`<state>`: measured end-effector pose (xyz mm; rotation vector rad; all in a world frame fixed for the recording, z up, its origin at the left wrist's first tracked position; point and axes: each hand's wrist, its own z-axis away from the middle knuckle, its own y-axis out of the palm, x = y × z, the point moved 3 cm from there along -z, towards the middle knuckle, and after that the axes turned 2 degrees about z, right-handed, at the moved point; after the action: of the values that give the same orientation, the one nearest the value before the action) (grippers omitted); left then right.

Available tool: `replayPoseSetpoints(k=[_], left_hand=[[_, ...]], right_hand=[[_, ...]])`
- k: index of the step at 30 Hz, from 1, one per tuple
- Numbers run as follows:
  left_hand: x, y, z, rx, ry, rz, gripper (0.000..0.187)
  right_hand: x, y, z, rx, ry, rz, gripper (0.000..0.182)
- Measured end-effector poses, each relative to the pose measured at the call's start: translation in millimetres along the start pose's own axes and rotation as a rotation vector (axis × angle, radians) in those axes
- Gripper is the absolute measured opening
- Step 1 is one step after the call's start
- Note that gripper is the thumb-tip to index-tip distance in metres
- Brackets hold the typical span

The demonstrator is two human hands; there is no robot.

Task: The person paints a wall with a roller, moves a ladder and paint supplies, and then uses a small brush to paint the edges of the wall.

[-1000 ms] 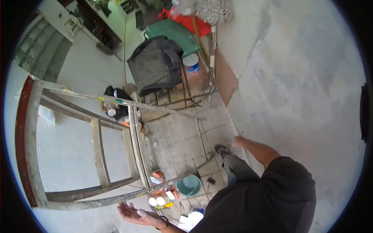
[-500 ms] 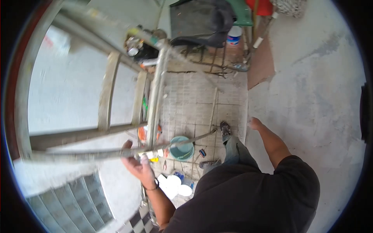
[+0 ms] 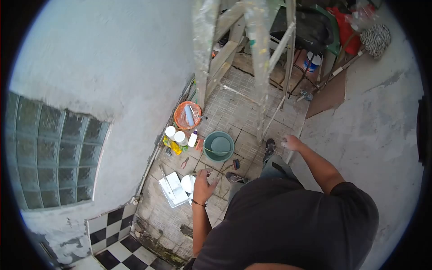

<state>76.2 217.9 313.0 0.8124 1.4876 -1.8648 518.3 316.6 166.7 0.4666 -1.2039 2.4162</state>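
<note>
My left hand [image 3: 204,186] is raised above the floor beside the white containers, its fingers apart and holding nothing. A dark bracelet circles that wrist. My right hand [image 3: 292,143] hangs near the right wall with its fingers partly curled; whether anything is in it is too small to tell. A paint-spattered wooden ladder [image 3: 258,58] stands beyond both hands, touched by neither. Between the left hand and the ladder sits a green basin [image 3: 219,146]. A brush [image 3: 236,164] and red-handled pliers [image 3: 184,163] lie on the floor near the basin.
An orange basin [image 3: 187,115] holds a roller. White jars [image 3: 180,137] and a white bottle [image 3: 193,138] stand by the left wall. A white tray [image 3: 173,190] lies on the tiles. Farther back are a dark chair [image 3: 306,29], a paint bucket [image 3: 312,61] and a mop head [image 3: 375,41].
The ladder, close to my left hand before, now stands farther off at the top. My left hand has moved right and away from it. The view has turned, showing more of the left wall.
</note>
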Motion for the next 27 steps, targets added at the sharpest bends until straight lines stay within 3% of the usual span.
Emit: replayPoseSetpoints(k=[3,7,9,13,17,20,22,24,26,27], left_hand=[[26,-38,2,-0.182,0.072,-0.07,0.041],[8,-125,-25,-0.429,0.127,-0.186,0.043],[0,-169,-47,-0.54,0.158,-0.25,0.044],[-31,-250,-97,-0.723,0.215,-0.511,0.047],[-39,-328,-179,-0.813,0.262,-0.79,0.054],[-19,-396,-264,-0.844,0.238,-1.069,0.058],[-10,-438,-328,-0.923,0.324,-1.305,0.057],[11,-472,-390,-0.959,0.391,-1.471,0.058],[45,-501,-440,-0.899,0.392,-1.57,0.058],[62,-518,-457,-0.818,0.523,-1.578,0.056]], right_hand=[[62,26,-17,0.138,-0.185,0.157,0.048],[194,45,-19,0.346,-0.41,0.343,0.05],[260,52,-33,0.341,-0.56,0.343,0.048],[352,83,-114,0.207,-0.669,0.223,0.047],[436,104,-220,0.219,-0.591,0.324,0.051],[481,128,-344,0.255,-0.43,0.191,0.052],[503,138,-436,0.19,-0.265,0.081,0.044],[526,106,-494,0.269,-0.099,0.009,0.035],[522,111,-577,0.005,0.017,-0.078,0.031],[514,120,-625,0.008,0.064,-0.072,0.03]])
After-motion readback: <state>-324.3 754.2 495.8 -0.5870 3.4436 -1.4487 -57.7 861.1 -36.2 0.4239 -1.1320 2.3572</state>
